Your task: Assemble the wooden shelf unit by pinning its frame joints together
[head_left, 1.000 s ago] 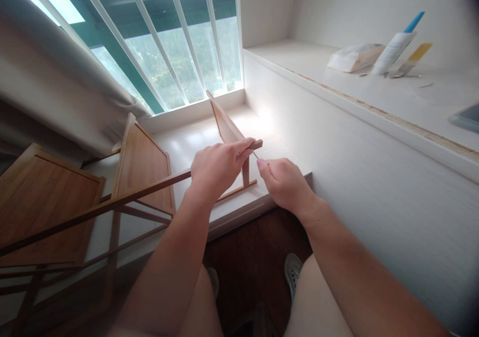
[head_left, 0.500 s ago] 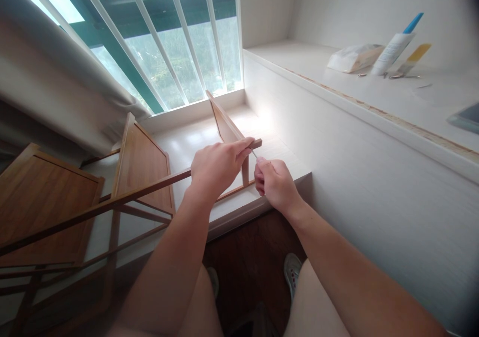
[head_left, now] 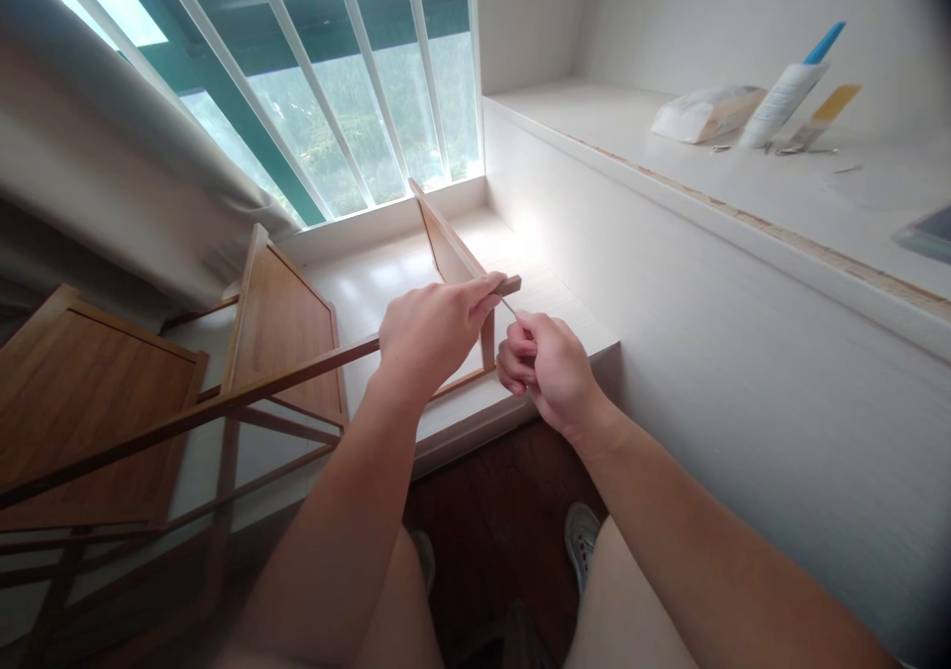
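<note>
My left hand (head_left: 431, 327) is closed around a long wooden bar (head_left: 312, 367) near its far end, with fingertips close to a thin metal hex key (head_left: 508, 306). My right hand (head_left: 546, 367) pinches the hex key between thumb and forefinger, its other fingers curled; its far end meets the bar by my left fingertips, where the exact contact is hidden. The bar belongs to a wooden shelf frame lying on its side. An upright wooden panel (head_left: 450, 238) stands just behind my hands. Further left are two more panels, a middle panel (head_left: 286, 332) and a left panel (head_left: 93, 411).
On the ledge (head_left: 743, 213) at right are a white tube (head_left: 784, 104) with a blue nozzle, a yellow-handled scraper (head_left: 824, 119), a plastic bag (head_left: 702, 114) and small metal pieces. A barred window (head_left: 357, 104) lies ahead, a curtain (head_left: 126, 154) at left.
My right hand has turned slightly and its lower fingers have loosened and shifted on the hex key. The left hand and the wooden frame hold still.
</note>
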The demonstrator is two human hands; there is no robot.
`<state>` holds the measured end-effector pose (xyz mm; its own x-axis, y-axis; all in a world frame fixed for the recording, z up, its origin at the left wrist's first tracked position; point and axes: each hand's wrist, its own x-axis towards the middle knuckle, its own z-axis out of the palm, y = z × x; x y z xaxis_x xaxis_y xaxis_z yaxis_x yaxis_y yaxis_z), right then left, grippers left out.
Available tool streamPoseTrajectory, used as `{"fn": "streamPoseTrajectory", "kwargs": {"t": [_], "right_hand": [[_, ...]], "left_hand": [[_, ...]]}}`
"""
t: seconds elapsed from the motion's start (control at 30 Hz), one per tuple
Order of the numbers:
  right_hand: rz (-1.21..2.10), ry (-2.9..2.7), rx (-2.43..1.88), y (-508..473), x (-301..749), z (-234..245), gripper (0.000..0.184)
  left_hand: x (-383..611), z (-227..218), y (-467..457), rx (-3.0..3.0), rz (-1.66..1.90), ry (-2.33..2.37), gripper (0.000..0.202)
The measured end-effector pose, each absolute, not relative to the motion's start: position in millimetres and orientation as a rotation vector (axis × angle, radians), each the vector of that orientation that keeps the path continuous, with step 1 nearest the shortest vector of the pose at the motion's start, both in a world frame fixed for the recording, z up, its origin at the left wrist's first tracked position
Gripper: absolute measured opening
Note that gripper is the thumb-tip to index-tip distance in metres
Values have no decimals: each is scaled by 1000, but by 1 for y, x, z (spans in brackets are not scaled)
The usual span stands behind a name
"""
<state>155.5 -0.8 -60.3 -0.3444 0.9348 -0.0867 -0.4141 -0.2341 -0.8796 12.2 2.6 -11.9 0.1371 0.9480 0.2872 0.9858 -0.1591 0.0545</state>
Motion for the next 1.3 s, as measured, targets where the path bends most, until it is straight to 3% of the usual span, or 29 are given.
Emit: {"fn": "streamPoseTrajectory", "kwargs": {"t": [0.23, 0.67, 1.3], "right_hand": [[1451, -1263, -1060, 1, 160, -62, 44], [1493, -1266, -985, -2, 163, -58, 42], [900, -1812, -1139, 7, 174, -63, 52]], "left_hand": [[13, -11, 2, -2254, -386, -1948, 38], [16, -8, 1, -2273, -388, -2019, 38], [14, -6, 1, -2289, -365, -1999, 37]]}}
